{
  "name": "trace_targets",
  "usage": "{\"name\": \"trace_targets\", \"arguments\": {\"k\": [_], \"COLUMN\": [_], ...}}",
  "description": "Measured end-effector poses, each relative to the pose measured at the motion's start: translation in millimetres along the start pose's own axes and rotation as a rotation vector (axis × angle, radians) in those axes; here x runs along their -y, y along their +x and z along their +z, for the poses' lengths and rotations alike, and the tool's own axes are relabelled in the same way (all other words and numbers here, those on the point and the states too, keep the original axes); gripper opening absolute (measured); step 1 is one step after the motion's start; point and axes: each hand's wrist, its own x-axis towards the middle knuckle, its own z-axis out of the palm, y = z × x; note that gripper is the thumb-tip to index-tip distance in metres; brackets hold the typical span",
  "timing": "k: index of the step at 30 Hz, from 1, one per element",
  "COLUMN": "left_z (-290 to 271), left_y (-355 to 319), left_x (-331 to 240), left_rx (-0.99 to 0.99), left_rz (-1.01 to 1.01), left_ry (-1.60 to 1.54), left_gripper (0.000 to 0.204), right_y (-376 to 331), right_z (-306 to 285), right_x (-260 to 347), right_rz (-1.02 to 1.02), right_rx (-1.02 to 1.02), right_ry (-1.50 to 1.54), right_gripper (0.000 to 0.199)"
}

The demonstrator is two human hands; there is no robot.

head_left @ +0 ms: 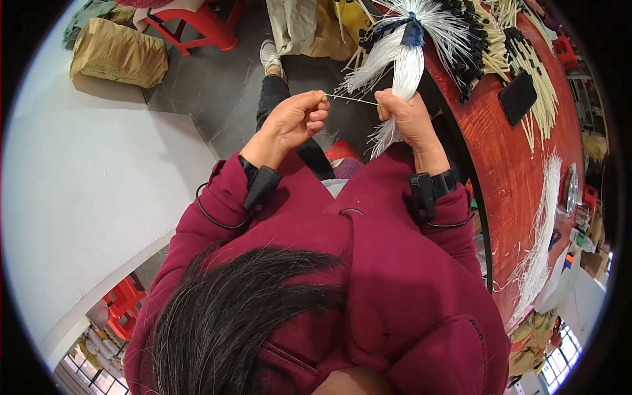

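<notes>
My left hand [297, 120] is closed in a pinch on the end of a single white strand [350, 99]. That strand runs taut across to my right hand [409, 120], which is wrapped around a thick bundle of white strands [408, 71]. Loose ends of the bundle hang below my right fist, over my lap. Above the fist, a dark blue cloth tie [413, 33] binds the bundle at the edge of the red table, and more strands fan out beyond it.
On the red wooden table [484, 141] to my right lie a black phone [518, 97], several pale sticks with black ends [543, 99] and another spread of white strands [543, 230]. A white board [99, 178] stands at left, with a brown paper sack [118, 52] and red stool [197, 26] beyond.
</notes>
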Motion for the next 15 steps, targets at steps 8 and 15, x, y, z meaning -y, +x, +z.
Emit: {"name": "trace_targets", "arguments": {"k": [8,15], "left_z": [0,-19], "left_y": [0,17], "left_x": [8,0], "left_rx": [-0.167,-0.004], "left_rz": [0.459,0.054], "left_ry": [0.952,0.316], "left_gripper": [0.013,0.014], "right_y": [0,0], "right_z": [-2,2], "right_x": [-2,-2], "right_rz": [0.004,-0.015], "right_rx": [-0.05,-0.012], "right_ry": [-0.055,-0.052], "right_gripper": [0.033,0.034]}}
